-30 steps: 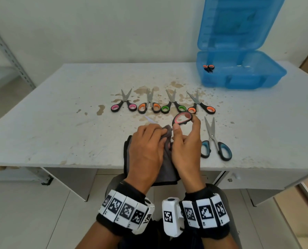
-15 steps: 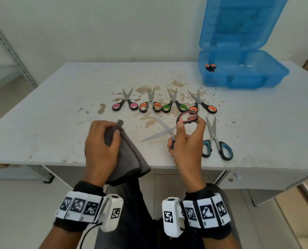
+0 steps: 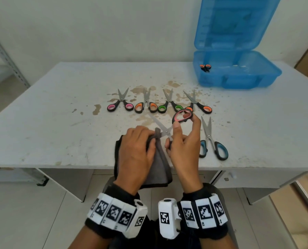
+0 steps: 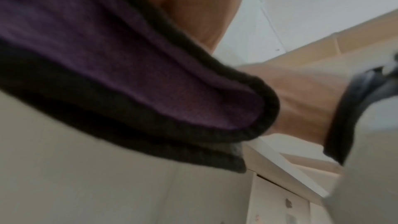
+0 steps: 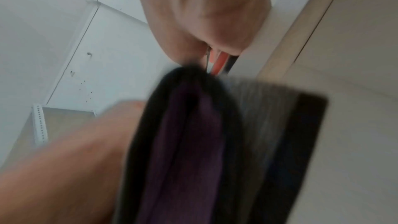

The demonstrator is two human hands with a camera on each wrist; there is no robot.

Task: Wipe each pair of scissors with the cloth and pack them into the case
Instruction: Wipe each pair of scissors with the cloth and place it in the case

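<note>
My right hand holds a pair of scissors with red-lined black handles spread wide above the table's front edge; one blade points up-left. My left hand grips the dark grey cloth folded round the lower blade, close beside the right hand. The cloth fills the blurred left wrist view. In the right wrist view the cloth hangs below my palm, with a strip of red handle showing. The open blue case stands at the back right, with one orange-handled pair inside.
Several scissors lie in a row mid-table: pink, orange, green and orange handled. A blue-handled pair lies right of my right hand. The white table is stained near the row. A metal shelf upright stands at the left.
Half a second ago my left hand held the cloth well off to the left, away from the blades. It has come back right and closed the cloth round the lower blade.
</note>
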